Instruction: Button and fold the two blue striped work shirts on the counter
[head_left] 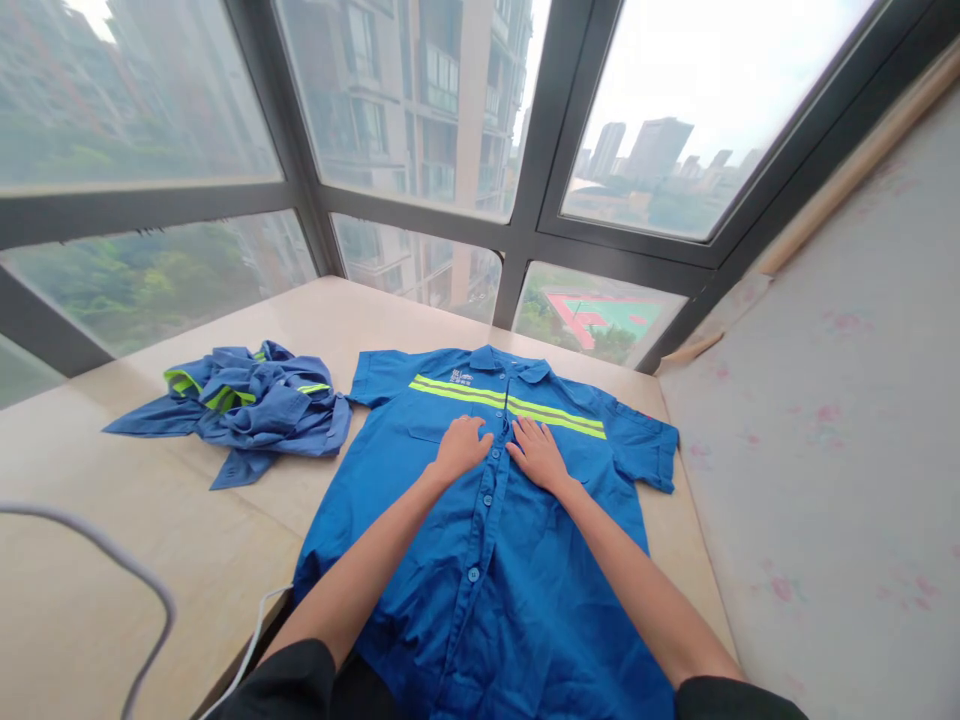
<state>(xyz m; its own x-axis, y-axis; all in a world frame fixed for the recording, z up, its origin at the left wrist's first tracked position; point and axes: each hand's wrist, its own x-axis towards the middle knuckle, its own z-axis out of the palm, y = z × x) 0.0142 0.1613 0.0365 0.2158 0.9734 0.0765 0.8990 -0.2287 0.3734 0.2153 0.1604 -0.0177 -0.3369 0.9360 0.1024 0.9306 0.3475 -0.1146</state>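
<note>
A blue short-sleeved work shirt lies spread face up, collar toward the windows. Yellow-green and grey reflective bands cross its chest, and buttons run down the front. My left hand rests on the chest left of the button line, its fingers slightly bent and apart from the thumb. Across the buttons, my right hand lies flat on the cloth with fingers spread. Neither hand visibly grips the fabric. The shirt's lower hem runs out of view at the bottom.
A crumpled blue garment with yellow-green strips lies left on the pale surface. A white cable curves at the lower left. Framed windows stand behind, and a floral-papered wall bounds the right side.
</note>
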